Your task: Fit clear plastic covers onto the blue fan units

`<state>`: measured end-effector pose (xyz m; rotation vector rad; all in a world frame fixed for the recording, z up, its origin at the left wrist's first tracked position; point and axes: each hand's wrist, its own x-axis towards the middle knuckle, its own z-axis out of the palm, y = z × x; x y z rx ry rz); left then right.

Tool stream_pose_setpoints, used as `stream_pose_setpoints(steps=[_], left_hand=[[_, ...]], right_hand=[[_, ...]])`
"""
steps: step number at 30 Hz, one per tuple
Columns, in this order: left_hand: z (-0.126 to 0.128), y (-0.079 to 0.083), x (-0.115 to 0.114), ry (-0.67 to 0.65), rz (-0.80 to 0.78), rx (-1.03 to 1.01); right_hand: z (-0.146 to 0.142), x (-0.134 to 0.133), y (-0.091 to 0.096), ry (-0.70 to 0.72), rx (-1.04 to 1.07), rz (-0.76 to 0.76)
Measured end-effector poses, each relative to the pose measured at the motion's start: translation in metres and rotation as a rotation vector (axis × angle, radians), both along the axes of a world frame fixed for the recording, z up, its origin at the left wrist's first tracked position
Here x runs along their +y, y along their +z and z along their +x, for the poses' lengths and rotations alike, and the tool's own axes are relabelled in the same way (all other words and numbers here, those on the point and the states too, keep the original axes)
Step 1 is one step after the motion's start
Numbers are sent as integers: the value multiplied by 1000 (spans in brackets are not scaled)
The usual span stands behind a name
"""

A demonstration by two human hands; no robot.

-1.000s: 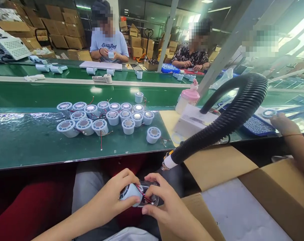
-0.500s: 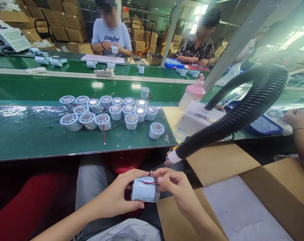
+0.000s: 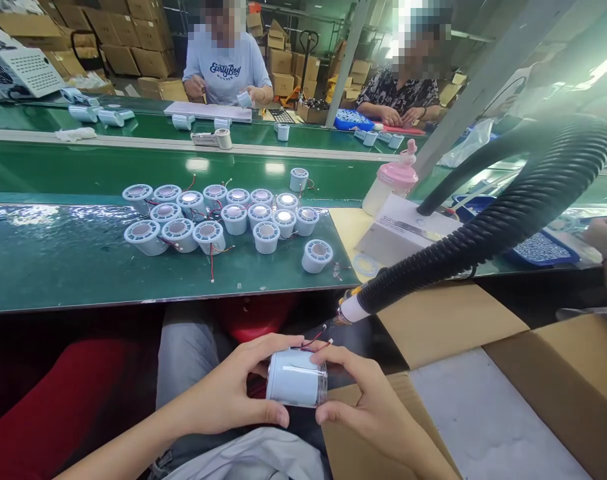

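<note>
A light-blue cylindrical housing (image 3: 294,379) with a clear outer shell lies on its side between my hands, above my lap. My left hand (image 3: 243,383) wraps its left end, thumb below and fingers on top. The fingers and thumb of my right hand (image 3: 356,383) hold its clear right end. Thin red and black wires (image 3: 316,343) with small white connectors stick up from the top, near my right fingertips. Just above hangs the white nozzle (image 3: 352,310) of a black corrugated hose (image 3: 463,247), apart from the housing.
Several similar light-blue housings (image 3: 235,219) with wires stand on the green bench (image 3: 58,267). An open cardboard box (image 3: 463,320) is at my right. A pink-lidded bottle (image 3: 396,180) and white box (image 3: 401,230) stand behind the hose. Co-workers (image 3: 226,67) sit across the belt; another person's hand (image 3: 603,237) is far right.
The housing has turned in my hands, so its wires have gone from its facing side to the top. My right hand has moved from the wires to gripping the clear end.
</note>
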<state>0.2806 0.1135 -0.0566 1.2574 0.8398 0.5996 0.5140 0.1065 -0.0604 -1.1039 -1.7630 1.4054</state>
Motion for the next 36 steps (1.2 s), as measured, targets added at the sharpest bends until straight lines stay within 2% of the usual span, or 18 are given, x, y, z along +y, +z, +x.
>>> stream_pose_setpoints(steps=[4, 10, 15, 19, 27, 32, 36], left_hand=[[-3, 5, 1, -27, 88, 85], [-8, 2, 2, -70, 230, 267], [-11, 0, 1, -105, 317, 323], [-12, 0, 0, -125, 376, 332], [-12, -2, 1, -155, 455, 327], [-11, -4, 1, -168, 486, 249], [-10, -5, 0, -148, 475, 184]], right_hand=[[1, -3, -1, -17, 65, -194], [-2, 2, 2, 0, 195, -278], [-5, 2, 2, -9, 305, -460], [-8, 2, -1, -25, 339, -550], [-16, 1, -6, -57, 362, -614], [-20, -2, -14, -74, 352, -756], [-22, -2, -13, -51, 381, -907]])
